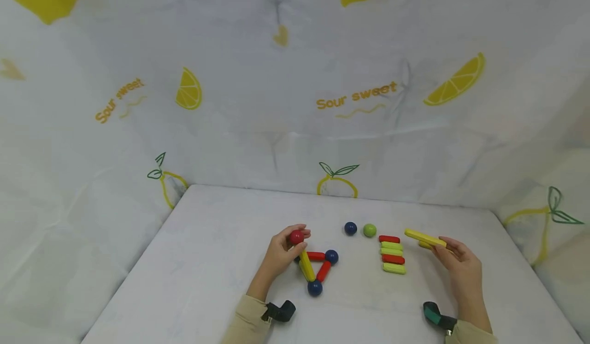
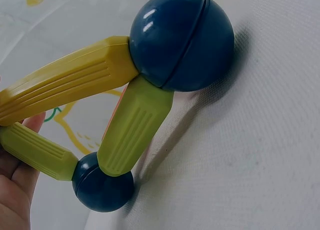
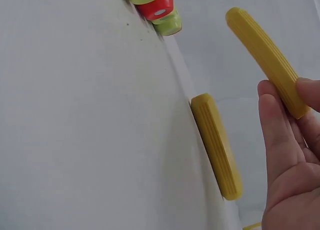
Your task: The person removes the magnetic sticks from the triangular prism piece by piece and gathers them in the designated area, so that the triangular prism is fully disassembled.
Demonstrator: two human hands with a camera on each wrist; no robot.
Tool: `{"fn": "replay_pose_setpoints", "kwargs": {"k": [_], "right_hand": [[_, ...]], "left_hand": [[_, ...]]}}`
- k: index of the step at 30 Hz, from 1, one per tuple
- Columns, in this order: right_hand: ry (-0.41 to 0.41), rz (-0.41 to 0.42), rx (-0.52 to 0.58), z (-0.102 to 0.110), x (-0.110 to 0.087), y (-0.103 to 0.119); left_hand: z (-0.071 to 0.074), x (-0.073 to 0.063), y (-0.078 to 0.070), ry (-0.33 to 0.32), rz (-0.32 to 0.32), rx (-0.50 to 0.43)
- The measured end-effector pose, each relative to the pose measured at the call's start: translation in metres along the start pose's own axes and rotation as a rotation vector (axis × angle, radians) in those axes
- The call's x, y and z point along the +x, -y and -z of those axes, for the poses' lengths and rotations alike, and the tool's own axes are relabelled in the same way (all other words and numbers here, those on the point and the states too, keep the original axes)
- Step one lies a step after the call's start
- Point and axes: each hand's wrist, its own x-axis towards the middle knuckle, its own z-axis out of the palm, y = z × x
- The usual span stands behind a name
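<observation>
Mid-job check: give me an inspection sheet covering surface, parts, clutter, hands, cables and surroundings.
Surface: white table, parts resting on it.
Job's things: blue-cornered triangular frame, a yellow strut slanting up from it to a red ball; loose blue ball, green ball, row of five red and green sticks, one yellow stick lying down.
Clutter: nothing seen.
Hands: left hand holds the red ball; right hand pinches a second yellow stick, raised.
Cables: nothing seen.
Surroundings: white cloth with lemon prints behind the table.

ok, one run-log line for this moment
left hand: holds red ball | right hand: holds yellow stick | table: second yellow stick, green ball, stick row
</observation>
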Motion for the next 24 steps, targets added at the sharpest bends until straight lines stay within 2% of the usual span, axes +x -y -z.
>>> {"fn": "replay_pose_setpoints", "kwargs": {"k": [6, 10, 13, 20, 24], "right_hand": [[-0.052, -0.064, -0.188, 0.007, -0.001, -0.005], [-0.087, -0.047, -0.344, 0.009, 0.001, -0.007], [-0.092, -0.033, -0.397, 0.011, 0.001, -0.009], [-0.116, -0.056, -0.431, 0.020, 0.000, -0.012], [-0.142, -0.093, -0.398, 0.024, -0.001, -0.015]], "left_hand": [[0.001, 0.000, 0.000, -0.004, 0.001, 0.018], [0.002, 0.002, -0.002, -0.007, 0.025, 0.016], [0.002, 0.004, -0.003, 0.000, 0.029, 0.017], [0.000, 0.003, -0.002, 0.004, 0.016, 0.001], [0.000, 0.001, -0.001, 0.000, 0.015, 0.001]]}}
